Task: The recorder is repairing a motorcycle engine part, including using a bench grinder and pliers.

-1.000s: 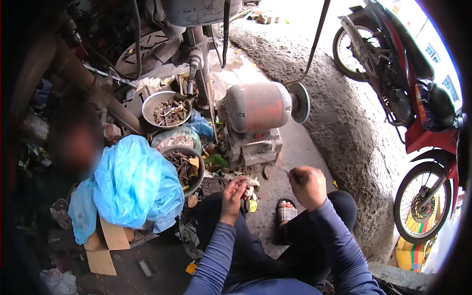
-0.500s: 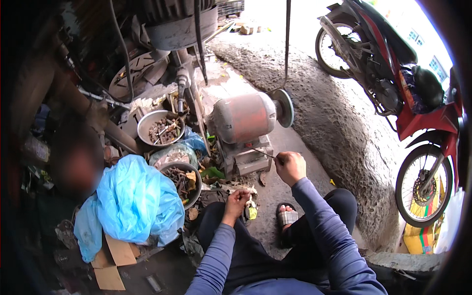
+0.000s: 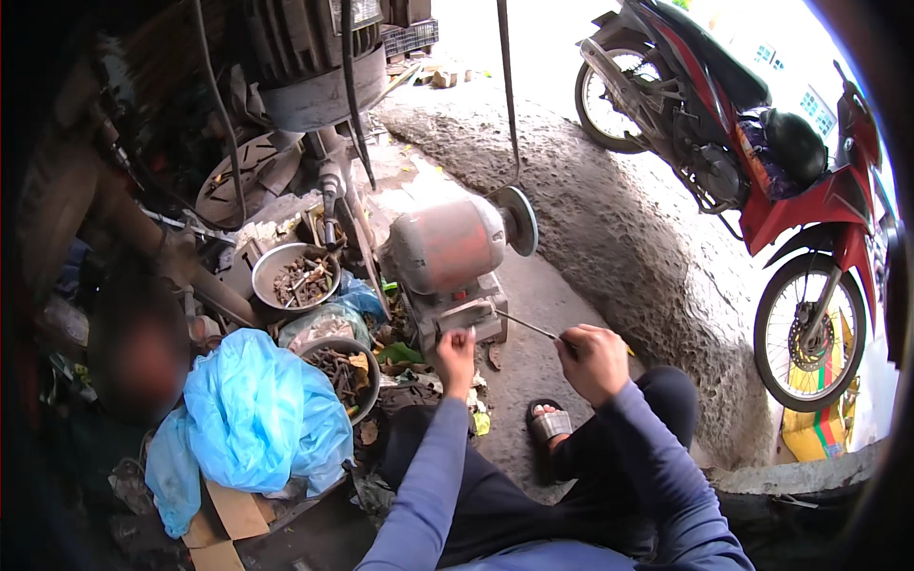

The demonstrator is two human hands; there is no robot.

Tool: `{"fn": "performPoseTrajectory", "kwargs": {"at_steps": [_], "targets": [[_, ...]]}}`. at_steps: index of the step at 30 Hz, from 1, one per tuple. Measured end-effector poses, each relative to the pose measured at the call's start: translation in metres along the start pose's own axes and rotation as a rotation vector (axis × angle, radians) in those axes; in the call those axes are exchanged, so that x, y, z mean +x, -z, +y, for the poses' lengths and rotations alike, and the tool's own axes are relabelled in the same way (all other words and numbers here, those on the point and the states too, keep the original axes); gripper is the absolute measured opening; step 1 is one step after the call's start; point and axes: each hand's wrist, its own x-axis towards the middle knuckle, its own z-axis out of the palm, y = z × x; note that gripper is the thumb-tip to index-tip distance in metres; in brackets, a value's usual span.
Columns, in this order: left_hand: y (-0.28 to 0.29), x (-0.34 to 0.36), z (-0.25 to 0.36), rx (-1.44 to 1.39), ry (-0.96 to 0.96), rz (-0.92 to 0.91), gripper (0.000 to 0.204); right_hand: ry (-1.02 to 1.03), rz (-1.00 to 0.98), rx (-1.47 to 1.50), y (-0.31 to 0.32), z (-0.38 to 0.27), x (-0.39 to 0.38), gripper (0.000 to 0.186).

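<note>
My right hand is closed around one end of a thin metal rod; any handle is hidden in the fist. The rod points up and left, its far end by the base of a bench grinder. Worn grey and reddish, the grinder has a round wheel on its right side. My left hand is raised just in front of the base, thumb and fingertips pinched together. Whatever is between those fingertips is too small to make out.
To the left are a blue plastic bag, a metal bowl of small metal pieces and a second bowl. A larger motor on a stand rises behind. A rough stone ledge and red motorbike are right.
My left hand has risen toward the grinder's base. My right hand has moved right and slightly down with the rod. The whole view has shifted a little.
</note>
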Motion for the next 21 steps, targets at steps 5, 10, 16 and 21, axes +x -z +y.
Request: {"fn": "performPoseTrajectory", "kwargs": {"at_steps": [5,10,16,21], "targets": [[-0.027,0.065,-0.005,0.291,0.257,0.087,0.045,-0.06,0.139,0.156,0.044,-0.003,-0.011,0.011],[-0.037,0.056,-0.01,0.573,-0.047,0.122,0.04,-0.2,0.169,0.352,0.016,0.069,-0.01,0.011],[-0.06,0.025,0.08,0.014,-0.028,0.006,0.016,-0.425,0.368,1.103,0.002,0.127,0.048,0.017],[-0.114,0.103,0.21,-0.106,-0.194,-0.115,0.024,-0.158,0.283,1.531,-0.047,0.165,0.12,0.015]]}}
